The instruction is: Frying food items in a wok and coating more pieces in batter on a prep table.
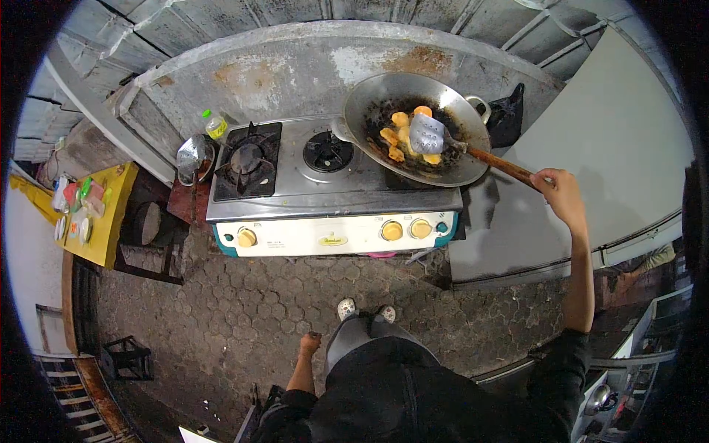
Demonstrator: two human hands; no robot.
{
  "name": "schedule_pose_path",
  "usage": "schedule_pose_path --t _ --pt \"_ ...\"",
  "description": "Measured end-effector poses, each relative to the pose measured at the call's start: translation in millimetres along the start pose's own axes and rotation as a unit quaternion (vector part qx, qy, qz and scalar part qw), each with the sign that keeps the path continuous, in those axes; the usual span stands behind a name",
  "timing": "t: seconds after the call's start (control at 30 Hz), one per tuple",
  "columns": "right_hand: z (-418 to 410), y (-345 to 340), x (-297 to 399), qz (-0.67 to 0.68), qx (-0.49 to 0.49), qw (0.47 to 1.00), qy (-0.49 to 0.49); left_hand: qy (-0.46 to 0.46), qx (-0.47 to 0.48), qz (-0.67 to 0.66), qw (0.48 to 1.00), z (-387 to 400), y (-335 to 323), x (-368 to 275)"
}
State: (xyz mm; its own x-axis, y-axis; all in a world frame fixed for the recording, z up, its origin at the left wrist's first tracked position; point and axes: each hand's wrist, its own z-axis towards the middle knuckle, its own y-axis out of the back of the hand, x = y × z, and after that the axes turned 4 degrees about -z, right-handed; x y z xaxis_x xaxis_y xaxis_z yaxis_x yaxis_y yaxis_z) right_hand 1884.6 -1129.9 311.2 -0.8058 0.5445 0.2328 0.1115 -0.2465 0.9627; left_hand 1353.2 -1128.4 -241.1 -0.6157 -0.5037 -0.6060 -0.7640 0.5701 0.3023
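Observation:
My right hand point(558, 191) grips the wooden handle of a slotted metal spatula point(427, 134). The spatula's blade lies over several golden fried pieces point(389, 136) inside a large metal wok point(382, 91). Dark, burnt-looking marks cover the wok's inner bottom. The wok sits on the right side of a gas stove point(338, 202), and its rim overlaps the middle burner area. Down beside my left thigh hangs my left hand point(310, 343), its fingers curled. Something dark shows at those fingers, too small to make out.
Left of the stove are a small metal pan point(195, 155) and a green-capped bottle point(215, 126). A black plastic bag point(507, 116) lies behind the wok. To the right stands a large grey panel point(598, 144). A yellow-covered table point(113, 221) holds plates and packets. A black stool point(127, 359) stands lower left.

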Motion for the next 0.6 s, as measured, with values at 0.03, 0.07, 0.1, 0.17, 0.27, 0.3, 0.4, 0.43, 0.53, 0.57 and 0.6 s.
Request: schedule_pose_path --t 0.03,0.07,0.1,0.17,0.27,0.3,0.4,0.43,0.53,0.57,0.6 --pt "-1.0 -3.2 -1.2 -0.010 -0.014 1.000 0.008 0.000 -0.001 0.000 1.000 0.6 -0.3 2.8" --pt "-2.5 -5.2 -2.7 -0.022 -0.028 0.999 0.014 0.000 -0.002 0.014 1.000 -1.0 -1.4 -1.1" --pt "-3.6 -5.0 -4.1 -0.023 -0.029 0.999 0.013 -0.001 -0.004 0.029 1.000 -2.9 -2.5 -5.0" --pt "-4.6 -5.1 -5.9 -0.021 -0.069 0.997 0.029 0.017 -0.011 0.026 0.999 -8.3 -4.0 -10.0" --pt "-10.9 8.9 1.3 -0.011 -0.074 0.997 -0.008 0.030 -0.020 0.026 0.999 -11.8 -1.2 -11.4" --pt "-12.3 11.0 -0.3 -0.010 -0.074 0.997 -0.006 0.024 -0.020 0.028 0.999 -11.7 0.4 -8.8" --pt "-17.6 11.6 -9.0 -0.006 -0.052 0.998 -0.037 0.033 -0.005 0.063 0.997 -13.3 0.9 -14.8" --pt "-19.5 7.8 -9.6 -0.014 -0.049 0.998 -0.021 0.033 -0.004 0.062 0.998 -14.6 0.3 -18.8" --pt "-17.8 9.3 -17.0 -0.008 -0.045 0.999 -0.011 0.027 -0.018 0.041 0.999 -11.9 0.3 -17.0" --pt "-15.9 9.0 -19.6 0.008 -0.041 0.999 -0.018 0.024 -0.015 0.046 0.999 -11.0 0.8 -16.6" --pt "-14.8 7.6 -18.7 0.008 -0.042 0.999 -0.019 0.021 -0.012 0.052 0.998 -9.8 1.0 -16.5"
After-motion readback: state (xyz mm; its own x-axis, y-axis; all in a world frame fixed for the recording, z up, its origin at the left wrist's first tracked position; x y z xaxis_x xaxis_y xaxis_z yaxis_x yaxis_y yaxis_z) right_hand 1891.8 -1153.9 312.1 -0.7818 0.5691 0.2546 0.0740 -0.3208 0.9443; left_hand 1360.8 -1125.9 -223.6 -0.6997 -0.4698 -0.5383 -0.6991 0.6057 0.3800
